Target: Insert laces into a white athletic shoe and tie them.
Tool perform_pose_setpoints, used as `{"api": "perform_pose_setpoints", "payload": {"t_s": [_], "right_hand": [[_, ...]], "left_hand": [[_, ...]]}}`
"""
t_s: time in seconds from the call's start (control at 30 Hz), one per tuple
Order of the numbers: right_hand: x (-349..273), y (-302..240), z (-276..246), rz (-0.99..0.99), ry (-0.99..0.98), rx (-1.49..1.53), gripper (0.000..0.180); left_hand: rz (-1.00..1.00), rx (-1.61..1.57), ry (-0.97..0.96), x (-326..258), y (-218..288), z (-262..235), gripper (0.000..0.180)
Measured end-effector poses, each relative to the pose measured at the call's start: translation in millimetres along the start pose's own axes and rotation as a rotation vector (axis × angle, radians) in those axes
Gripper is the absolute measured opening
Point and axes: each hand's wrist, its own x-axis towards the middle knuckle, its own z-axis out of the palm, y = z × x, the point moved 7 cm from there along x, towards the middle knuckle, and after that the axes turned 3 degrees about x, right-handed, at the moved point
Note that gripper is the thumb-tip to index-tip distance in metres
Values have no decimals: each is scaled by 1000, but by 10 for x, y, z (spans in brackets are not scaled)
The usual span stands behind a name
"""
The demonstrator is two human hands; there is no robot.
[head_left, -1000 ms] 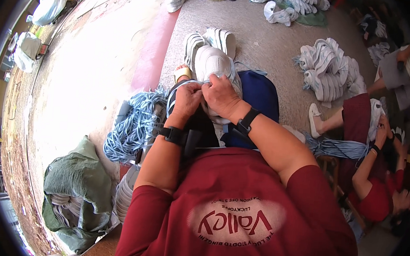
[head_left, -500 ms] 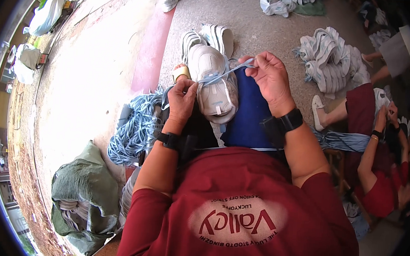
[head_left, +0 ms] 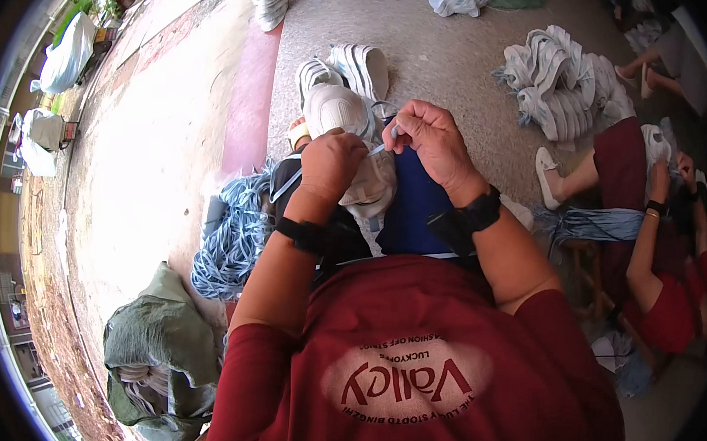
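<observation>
A pale grey-white shoe upper (head_left: 334,108) lies over my lap, toe pointing away from me, partly covered by my hands. My left hand (head_left: 331,167) is closed above the middle of the shoe, pinching a light blue shoelace (head_left: 377,149). Close by on its right, my right hand (head_left: 431,144) grips the same lace between thumb and fingers, near the dark blue cloth on my leg. A short stretch of lace shows between the two hands. Another loop of lace hangs to the left of my left hand. The lacing itself is mostly hidden.
A bundle of light blue laces (head_left: 233,245) hangs at my left. Beyond the shoe stand stacked uppers (head_left: 360,67). More uppers are heaped (head_left: 563,92) at far right. A green sack (head_left: 161,330) sits at lower left. A co-worker's hands (head_left: 670,173) handle another upper at right.
My hands have drawn closer together over the shoe, my left moving right and my right moving left. The stretch of lace between them is shorter.
</observation>
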Motion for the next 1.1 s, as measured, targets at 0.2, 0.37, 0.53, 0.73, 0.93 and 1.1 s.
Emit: {"api": "perform_pose_setpoints", "payload": {"t_s": [0.2, 0.37, 0.53, 0.73, 0.93, 1.1], "right_hand": [[15, 21, 47, -5, -23, 17, 22], [-42, 25, -268, -68, 76, -44, 22], [-581, -338, -1743, -239, 468, -69, 20], [-1651, -392, -3064, -130, 1013, -51, 14], [-582, -35, -1554, -9, 357, -945, 15], [-199, 28, -36, -268, -38, -1126, 31]], "left_hand": [[30, 182, 87, 45, 108, 4, 11], [84, 356, -53, -2, 109, 38, 10], [-245, 580, 10, -1093, -1325, -837, 5], [-1145, 714, -278, -3515, -2966, -1522, 20], [-754, 444, -128, -2385, -2401, -487, 15], [-328, 153, 148, -1008, -1292, -376, 18]]}}
